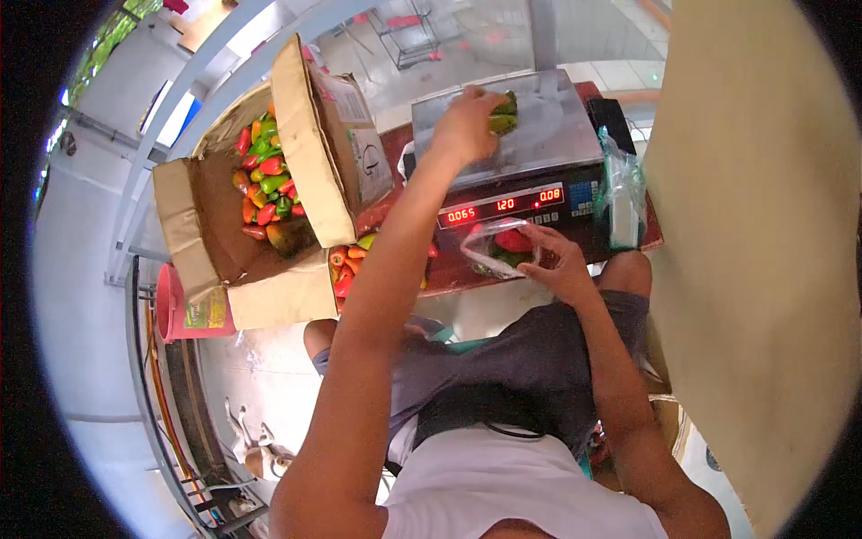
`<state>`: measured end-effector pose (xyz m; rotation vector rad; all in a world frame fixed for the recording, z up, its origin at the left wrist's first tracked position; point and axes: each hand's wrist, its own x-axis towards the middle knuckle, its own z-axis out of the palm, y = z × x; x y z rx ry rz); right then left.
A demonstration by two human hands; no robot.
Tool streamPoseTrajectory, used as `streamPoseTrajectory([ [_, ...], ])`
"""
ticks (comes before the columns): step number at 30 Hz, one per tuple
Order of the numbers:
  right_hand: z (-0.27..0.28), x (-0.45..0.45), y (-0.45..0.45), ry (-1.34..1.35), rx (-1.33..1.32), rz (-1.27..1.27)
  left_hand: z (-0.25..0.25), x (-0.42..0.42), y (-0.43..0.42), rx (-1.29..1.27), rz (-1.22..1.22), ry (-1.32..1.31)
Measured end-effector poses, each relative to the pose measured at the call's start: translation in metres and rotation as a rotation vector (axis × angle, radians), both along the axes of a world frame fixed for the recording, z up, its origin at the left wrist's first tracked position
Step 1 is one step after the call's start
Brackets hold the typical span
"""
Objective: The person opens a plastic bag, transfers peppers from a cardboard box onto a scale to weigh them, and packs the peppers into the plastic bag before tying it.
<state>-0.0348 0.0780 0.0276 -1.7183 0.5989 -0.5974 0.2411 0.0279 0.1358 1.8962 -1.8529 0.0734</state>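
Note:
My left hand [467, 124] reaches over the metal pan of a digital scale [561, 112]. Its fingers are closed at the near ends of two green peppers [505, 123] lying there. The scale's red display [501, 205] reads 0.065, 1.20 and 0.08. In front of the scale, my right hand [558, 266] pinches the rim of a clear plastic bag [480, 244], whose mouth gapes. Inside the bag show a red pepper [514, 239] and something green, partly covered by the film.
On the left, an open cardboard box [193, 216] holds many red, green and orange peppers [267, 175]. More peppers [344, 269] lie by its lower flap. Plastic bags [621, 180] hang right of the scale. A pink bucket [171, 310] stands below the box; an animal [259, 449] lies on the floor.

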Motion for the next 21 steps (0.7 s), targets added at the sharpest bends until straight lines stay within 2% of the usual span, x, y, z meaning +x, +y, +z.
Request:
streamPoseTrajectory([
  [3, -0.002, -0.002, -0.001, 0.001, -0.024, 0.033, 0.001, -0.012, -0.033, 0.285, 0.061, -0.211],
  [6, -0.009, -0.007, -0.002, 0.011, -0.017, 0.069, -0.010, -0.009, -0.060, 0.458, 0.046, -0.218],
  [9, -0.007, -0.014, -0.004, 0.024, -0.014, 0.037, -0.009, -0.013, -0.041, 0.349, -0.045, 0.002],
  [11, -0.021, -0.012, -0.007, -0.013, -0.109, 0.007, 0.013, -0.044, 0.014, 0.028, -0.135, 0.241],
  [13, -0.004, -0.009, -0.007, 0.025, -0.021, 0.007, 0.010, -0.074, 0.066, -0.142, -0.263, 0.306],
  [15, 0.002, -0.007, -0.005, 0.033, 0.091, -0.020, -0.025, -0.109, 0.112, -0.146, -0.198, 0.919],
  [17, 0.001, -0.005, -0.004, 0.008, 0.224, -0.069, -0.069, -0.107, 0.141, -0.097, -0.255, 0.579],
  [18, -0.002, -0.004, -0.003, 0.010, 0.161, -0.064, -0.080, -0.104, 0.149, -0.077, -0.277, 0.407],
  [21, -0.014, -0.006, -0.001, -0.006, 0.022, -0.046, -0.075, -0.100, 0.158, 0.074, -0.380, 0.332],
])
